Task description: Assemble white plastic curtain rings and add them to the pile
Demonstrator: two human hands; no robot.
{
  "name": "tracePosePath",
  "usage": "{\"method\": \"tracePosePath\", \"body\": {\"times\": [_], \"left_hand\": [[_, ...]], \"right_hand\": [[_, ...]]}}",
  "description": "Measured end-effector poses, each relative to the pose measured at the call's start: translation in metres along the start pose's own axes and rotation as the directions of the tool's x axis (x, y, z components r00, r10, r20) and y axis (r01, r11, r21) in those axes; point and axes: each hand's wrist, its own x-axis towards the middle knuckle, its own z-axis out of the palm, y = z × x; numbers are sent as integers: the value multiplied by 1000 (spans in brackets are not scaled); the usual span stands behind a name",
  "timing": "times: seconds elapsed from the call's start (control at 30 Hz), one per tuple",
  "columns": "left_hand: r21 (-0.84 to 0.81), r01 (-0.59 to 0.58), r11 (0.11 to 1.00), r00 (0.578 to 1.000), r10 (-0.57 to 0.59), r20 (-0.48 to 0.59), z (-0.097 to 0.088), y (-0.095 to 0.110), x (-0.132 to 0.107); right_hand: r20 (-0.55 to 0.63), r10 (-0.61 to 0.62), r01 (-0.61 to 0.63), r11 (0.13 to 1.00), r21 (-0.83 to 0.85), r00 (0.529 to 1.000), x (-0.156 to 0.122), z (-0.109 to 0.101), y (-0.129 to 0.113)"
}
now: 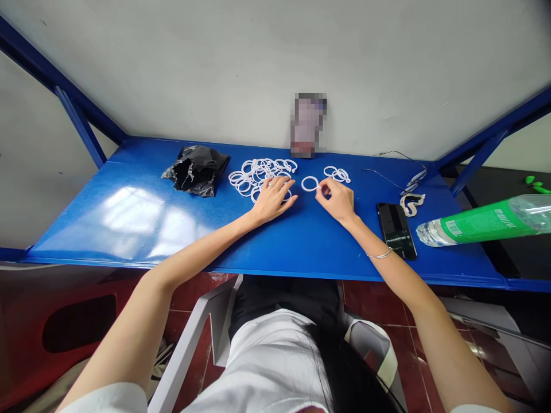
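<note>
While right hand (338, 199) pinches single white ring (302, 184), left hand (274, 199) lies spread on ring pile (252, 175); likely early: small ring cluster (338, 174) set apart right, most in pile.

One left hand (272, 201), one right hand (338, 199). One single white ring (310, 183), one small cluster (338, 173) of about three, one heap of rings (253, 172) too overlapped to count. One black bag (196, 169), one phone (396, 229), one bottle (482, 221), one pair of glasses (410, 186).

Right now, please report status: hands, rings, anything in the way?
Left hand open, flat on ring pile. Right hand pinches single white ring on blue table. Small ring group beside it; nothing in the way.
</note>
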Motion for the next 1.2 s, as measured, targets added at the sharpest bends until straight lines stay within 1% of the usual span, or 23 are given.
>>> {"method": "tracePosePath", "body": {"times": [0.07, 0.13, 0.23, 0.33, 0.43, 0.53, 0.6, 0.7, 0.87, 1.0, 1.07, 1.13, 1.2], "left_hand": [[21, 33, 999, 999, -33, 7, 1, -2, 0], [35, 47, 998, 999, -48, 13, 3, -5, 0], [45, 40, 998, 999, -41, 26, 7, -7, 0], [71, 21, 997, 999, -24, 32, 8, -7, 0], [99, 13, 995, 1000, -15, 18, 8, -7, 0], [128, 10, 992, 1000, -10, -4, 8, -7, 1], [146, 11, 989, 1000, -9, -14, 8, -6, 1], [154, 19, 988, 1000, -18, -13, 9, -4, 1], [126, 24, 992, 1000, -22, -19, 12, -3, 1], [141, 22, 990, 1000, -20, -17, 15, -4, 1], [168, 20, 986, 1000, -21, 6, 15, -4, 1], [193, 24, 981, 999, -30, 31, 14, -4, 1], [218, 33, 975, 998, -45, 49, 12, -2, 1]], "right_hand": [[-81, 81, -88, 992, -88, 993, 5, -3, 14], [-126, 121, -141, 975, -171, 985, 9, -5, 29], [-176, 117, -162, 949, -270, 977, 11, -5, 48], [-157, 128, -168, 949, -269, 979, 9, -3, 55], [-77, 103, -117, 971, -207, 992, 7, 1, 48], [13, 35, -33, 987, -156, 999, 5, 6, 34], [81, -22, 32, 993, -116, 996, 4, 10, 24], [142, -93, 100, 994, -43, 986, 2, 18, 9], [181, -165, 187, 976, -111, 970, 5, 30, -9], [248, -162, 193, 976, -105, 955, 18, 43, -19], [257, -151, 190, 973, -131, 955, 26, 50, -22], [270, -171, 212, 969, -129, 948, 33, 57, -24], [271, -146, 186, 974, -129, 951, 36, 61, -25]]}}
